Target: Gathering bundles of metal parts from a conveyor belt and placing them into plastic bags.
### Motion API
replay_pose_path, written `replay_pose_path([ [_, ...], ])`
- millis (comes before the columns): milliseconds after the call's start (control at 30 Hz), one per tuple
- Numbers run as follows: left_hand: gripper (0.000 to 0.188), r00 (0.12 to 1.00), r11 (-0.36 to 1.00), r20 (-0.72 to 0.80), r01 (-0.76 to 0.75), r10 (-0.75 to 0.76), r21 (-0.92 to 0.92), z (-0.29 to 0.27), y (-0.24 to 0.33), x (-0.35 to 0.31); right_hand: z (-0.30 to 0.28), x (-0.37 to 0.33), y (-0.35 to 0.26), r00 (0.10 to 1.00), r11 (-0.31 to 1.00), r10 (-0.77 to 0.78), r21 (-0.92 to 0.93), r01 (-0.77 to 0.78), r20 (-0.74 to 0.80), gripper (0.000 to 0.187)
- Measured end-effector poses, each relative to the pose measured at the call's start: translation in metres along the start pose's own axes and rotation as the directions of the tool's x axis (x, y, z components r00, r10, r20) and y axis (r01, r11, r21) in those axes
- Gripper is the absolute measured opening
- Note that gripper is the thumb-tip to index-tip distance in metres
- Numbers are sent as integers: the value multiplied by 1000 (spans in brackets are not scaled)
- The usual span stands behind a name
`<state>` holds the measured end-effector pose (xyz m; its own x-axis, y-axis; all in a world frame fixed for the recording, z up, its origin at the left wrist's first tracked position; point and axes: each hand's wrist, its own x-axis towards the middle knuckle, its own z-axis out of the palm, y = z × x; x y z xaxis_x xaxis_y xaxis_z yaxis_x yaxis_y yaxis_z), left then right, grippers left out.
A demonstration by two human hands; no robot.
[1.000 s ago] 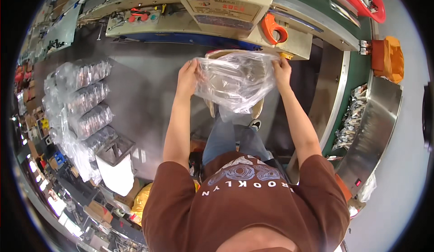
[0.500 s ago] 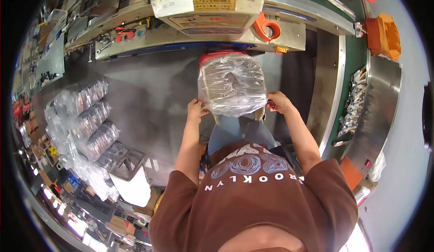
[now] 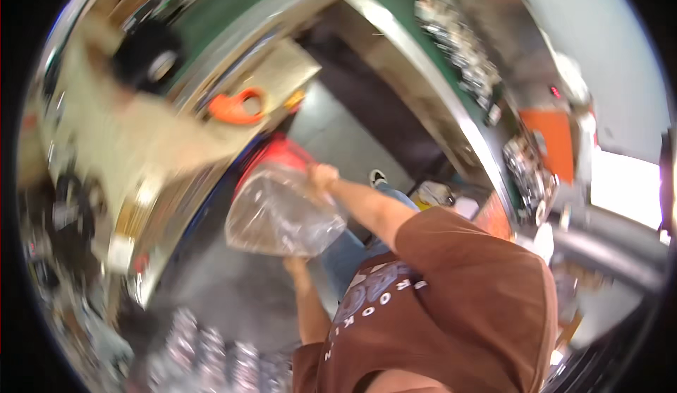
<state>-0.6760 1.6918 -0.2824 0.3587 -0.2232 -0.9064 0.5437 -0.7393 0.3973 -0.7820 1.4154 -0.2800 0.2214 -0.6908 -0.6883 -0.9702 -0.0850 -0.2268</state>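
A clear plastic bag point(image 3: 275, 216), its contents hard to make out, sits in front of my legs, with a red thing point(image 3: 283, 154) showing behind its far edge. My right hand point(image 3: 324, 178) is closed at the bag's right upper side. At its near edge is my left hand point(image 3: 296, 262), its fingers partly hidden by the plastic and blurred; it seems to grip the bag from below.
A pale machine bench point(image 3: 169, 139) stands to the left, bearing an orange ring-shaped part point(image 3: 240, 107). Several plastic-wrapped bundles point(image 3: 211, 358) lie at the lower left. On the right is a green-edged bench with small metal parts point(image 3: 458, 47).
My view has swung to the right and tilted, blurring parts of the picture. My right hand has shifted from the bag's near corner to its far side, and the bag is turned.
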Motion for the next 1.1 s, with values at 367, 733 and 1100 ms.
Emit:
replay_pose_path([
  [367, 26, 147, 431, -415, -483, 898, 762, -60, 261, -66, -73, -116, 316, 912, 687, 391, 700, -197, -128, 41],
  [733, 34, 251, 39, 893, -966, 373, 255, 675, 128, -238, -203, -344, 906, -381, 102, 873, 879, -466, -303, 55],
  [1100, 63, 126, -646, 972, -729, 200, 228, 871, 19, -220, -149, -338, 965, 105, -24, 988, 787, -616, 112, 68],
])
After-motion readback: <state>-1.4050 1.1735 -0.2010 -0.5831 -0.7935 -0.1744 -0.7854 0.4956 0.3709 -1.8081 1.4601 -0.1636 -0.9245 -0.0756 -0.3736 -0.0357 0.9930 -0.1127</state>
